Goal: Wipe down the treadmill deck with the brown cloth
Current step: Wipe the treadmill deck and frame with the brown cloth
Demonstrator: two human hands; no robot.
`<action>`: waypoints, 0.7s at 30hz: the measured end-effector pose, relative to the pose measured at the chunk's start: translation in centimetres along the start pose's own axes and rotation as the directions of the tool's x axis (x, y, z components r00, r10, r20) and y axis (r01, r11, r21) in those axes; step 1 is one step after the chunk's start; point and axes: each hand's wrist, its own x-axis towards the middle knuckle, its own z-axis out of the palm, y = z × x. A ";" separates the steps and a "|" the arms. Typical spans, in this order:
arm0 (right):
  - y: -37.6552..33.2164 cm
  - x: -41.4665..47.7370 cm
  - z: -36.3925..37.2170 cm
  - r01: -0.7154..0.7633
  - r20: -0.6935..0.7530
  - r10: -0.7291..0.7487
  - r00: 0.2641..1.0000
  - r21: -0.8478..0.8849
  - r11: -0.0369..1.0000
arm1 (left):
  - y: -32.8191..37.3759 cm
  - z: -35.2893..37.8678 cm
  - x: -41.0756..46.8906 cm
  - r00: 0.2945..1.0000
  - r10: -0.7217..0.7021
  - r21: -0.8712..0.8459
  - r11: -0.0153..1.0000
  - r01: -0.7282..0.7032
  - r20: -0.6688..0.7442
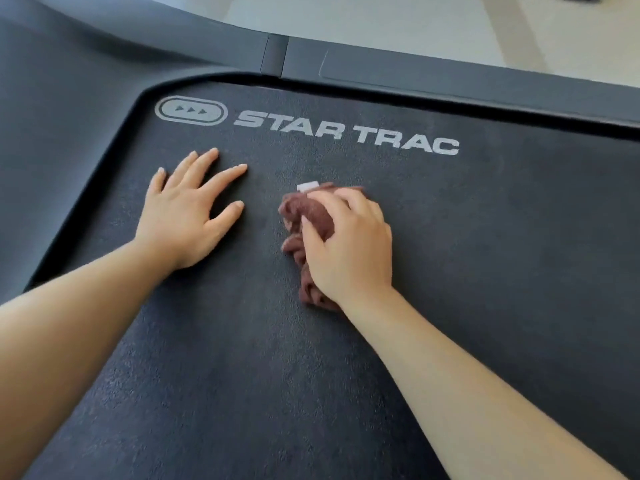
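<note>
Right grip (346,244) curled round bunched brown cloth (311,213), partly hiding it; left grip (180,216) spread flat on grainy treadmill deck (485,237), far-left corner.

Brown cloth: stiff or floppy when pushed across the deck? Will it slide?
Probably floppy: the brown cloth lies bunched in folds under the right hand. Likely light, since one hand gathers it whole. On the textured treadmill deck it may drag and bunch rather than glide.

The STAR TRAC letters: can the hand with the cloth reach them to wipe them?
Probably yes. The right hand grips the brown cloth just short of the lettering, with only bare deck between.
</note>
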 end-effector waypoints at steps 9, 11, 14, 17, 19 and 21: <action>-2.5 15.7 5.4 -0.030 0.016 0.031 0.999 -0.026 0.999 | -0.2 0.8 0.4 0.999 -0.030 -0.003 1.000 0.030 -0.043; -3.0 17.4 5.7 -0.037 0.033 0.039 0.999 -0.038 0.999 | -0.3 0.7 0.5 0.999 -0.024 -0.010 1.000 0.023 -0.046; -3.1 17.1 5.1 -0.052 0.060 0.054 0.997 -0.039 0.998 | -0.2 0.6 0.5 0.999 -0.010 -0.019 1.000 0.009 -0.046; -3.0 12.9 4.0 -0.011 0.080 0.014 0.997 -0.036 0.999 | -0.4 0.6 0.6 0.999 -0.013 -0.005 1.000 0.013 -0.042; -2.8 8.8 3.1 0.038 0.076 -0.036 0.996 -0.020 0.999 | -0.3 0.4 0.6 0.999 -0.023 -0.002 1.000 0.023 -0.022; -2.6 4.9 2.1 0.052 0.066 -0.052 0.996 -0.008 0.999 | -0.1 0.1 0.5 1.000 -0.014 -0.019 1.000 0.014 0.012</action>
